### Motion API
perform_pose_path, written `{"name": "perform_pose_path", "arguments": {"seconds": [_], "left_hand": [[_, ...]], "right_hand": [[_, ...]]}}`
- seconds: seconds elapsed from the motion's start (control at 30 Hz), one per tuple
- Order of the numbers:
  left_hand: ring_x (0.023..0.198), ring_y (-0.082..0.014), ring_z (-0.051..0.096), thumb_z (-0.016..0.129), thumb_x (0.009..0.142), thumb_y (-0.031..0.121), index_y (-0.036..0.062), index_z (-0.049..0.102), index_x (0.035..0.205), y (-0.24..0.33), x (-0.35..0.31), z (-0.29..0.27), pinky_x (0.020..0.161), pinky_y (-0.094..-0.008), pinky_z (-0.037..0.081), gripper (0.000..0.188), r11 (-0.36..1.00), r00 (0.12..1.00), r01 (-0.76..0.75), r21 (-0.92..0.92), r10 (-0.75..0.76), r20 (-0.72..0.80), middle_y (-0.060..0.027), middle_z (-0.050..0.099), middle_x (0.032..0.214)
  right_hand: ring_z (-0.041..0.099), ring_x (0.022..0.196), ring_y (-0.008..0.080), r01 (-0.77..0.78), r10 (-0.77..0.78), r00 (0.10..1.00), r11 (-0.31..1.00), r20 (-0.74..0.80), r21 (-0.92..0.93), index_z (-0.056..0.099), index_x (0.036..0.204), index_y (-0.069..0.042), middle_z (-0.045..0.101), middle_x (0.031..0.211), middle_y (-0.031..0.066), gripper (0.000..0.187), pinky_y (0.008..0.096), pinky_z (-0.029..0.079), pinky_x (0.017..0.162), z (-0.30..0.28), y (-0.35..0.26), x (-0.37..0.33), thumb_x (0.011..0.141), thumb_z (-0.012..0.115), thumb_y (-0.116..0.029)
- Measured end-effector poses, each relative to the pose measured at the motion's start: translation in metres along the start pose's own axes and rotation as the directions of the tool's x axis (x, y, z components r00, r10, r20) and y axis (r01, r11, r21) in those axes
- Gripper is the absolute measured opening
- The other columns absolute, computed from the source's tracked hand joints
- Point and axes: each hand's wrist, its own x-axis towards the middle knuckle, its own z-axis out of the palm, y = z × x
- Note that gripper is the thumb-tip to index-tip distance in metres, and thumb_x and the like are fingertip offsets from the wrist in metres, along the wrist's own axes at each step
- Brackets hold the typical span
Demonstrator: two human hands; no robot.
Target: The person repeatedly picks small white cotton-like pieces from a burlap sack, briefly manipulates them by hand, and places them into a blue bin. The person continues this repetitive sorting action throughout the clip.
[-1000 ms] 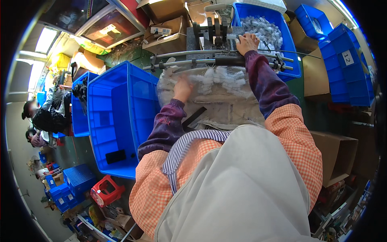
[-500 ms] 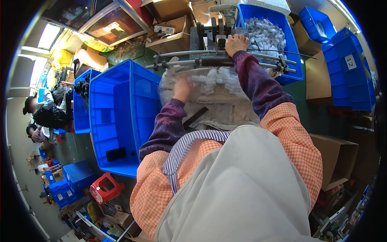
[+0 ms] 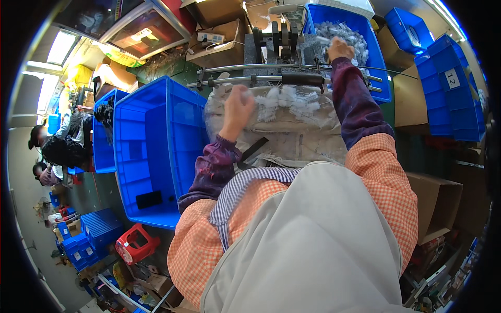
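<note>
My left hand is raised over the left end of a row of small white bristly pieces, which look like brushes. Its fingers are curled and a little blurred; whatever they hold cannot be made out. The pieces lie on a pale plastic-covered surface in front of me. Out at the near left side of a blue bin, my right hand has its fingers drawn together, contents hidden. Many similar white pieces fill that bin. Between the hands stands a dark metal bench fixture with rails across its front.
A large blue bin with a dark flat object at its bottom stands at my left. Cardboard boxes and stacked blue crates are on the right. A red stool sits lower left; other people are farther left.
My right hand has left the metal fixture and moved right to the bin of white pieces. My left hand has risen slightly, its fingers curling upward, near the row's left end.
</note>
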Motion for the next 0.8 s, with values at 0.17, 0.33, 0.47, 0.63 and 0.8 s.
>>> {"name": "perform_pose_path", "arguments": {"seconds": [0.17, 0.33, 0.47, 0.63, 0.8], "left_hand": [[0.066, -0.0108, 0.060, 0.058, 0.083, 0.007, -0.0007, 0.046, 0.101, 0.034, 0.001, 0.024, 0.051, -0.0221, 0.048, 0.022, 0.841, 0.960, 0.243, -0.483, -0.136, 0.245, -0.0062, 0.058, 0.078], [0.071, -0.0128, 0.063, 0.060, 0.083, 0.007, -0.0019, 0.046, 0.099, 0.063, 0.015, 0.046, 0.054, -0.0213, 0.050, 0.023, 0.809, 0.966, 0.191, -0.555, -0.054, 0.254, -0.0091, 0.059, 0.085], [0.076, -0.0254, 0.064, 0.066, 0.077, 0.016, 0.0014, 0.048, 0.109, 0.065, 0.020, 0.035, 0.063, -0.0304, 0.051, 0.039, 0.995, 0.951, 0.030, -0.096, 0.002, 0.310, -0.0141, 0.060, 0.095], [0.091, -0.0328, 0.056, 0.064, 0.073, 0.018, 0.0054, 0.054, 0.105, -0.020, -0.002, 0.036, 0.077, -0.0389, 0.046, 0.036, 0.859, 0.978, -0.156, 0.488, 0.067, 0.195, -0.0148, 0.057, 0.099], [0.088, -0.0337, 0.055, 0.061, 0.073, 0.017, 0.0074, 0.057, 0.098, -0.058, -0.006, 0.039, 0.077, -0.0418, 0.045, 0.027, 0.848, 0.967, -0.207, 0.488, 0.103, 0.232, -0.0144, 0.058, 0.095]], "right_hand": [[0.061, 0.089, 0.0288, 0.213, -0.170, 0.968, 0.945, -0.182, 0.249, 0.058, 0.106, -0.012, 0.062, 0.098, 0.0130, 0.029, 0.0428, 0.043, 0.078, -0.016, 0.005, -0.047, 0.082, 0.052, -0.028], [0.060, 0.082, 0.0226, 0.273, -0.776, 0.608, 0.402, 0.167, 0.874, 0.054, 0.112, -0.006, 0.063, 0.091, 0.0140, 0.028, 0.0318, 0.047, 0.073, -0.048, -0.030, -0.123, 0.086, 0.051, -0.017], [0.059, 0.083, 0.0253, 0.402, -0.731, 0.681, 0.309, -0.056, 0.862, 0.059, 0.102, -0.005, 0.061, 0.095, 0.0138, 0.022, 0.0350, 0.045, 0.073, -0.019, -0.035, -0.107, 0.082, 0.051, -0.009], [0.055, 0.090, 0.0318, 0.405, -0.368, 0.914, 0.842, -0.170, 0.355, 0.060, 0.096, -0.011, 0.060, 0.095, 0.0084, 0.019, 0.0401, 0.043, 0.077, 0.018, -0.042, -0.045, 0.080, 0.054, -0.018], [0.049, 0.102, 0.0247, 0.386, -0.349, 0.912, 0.908, -0.215, 0.165, 0.061, 0.094, -0.016, 0.060, 0.096, 0.0041, 0.017, 0.0397, 0.038, 0.084, 0.039, -0.051, -0.026, 0.079, 0.053, -0.020]]}}
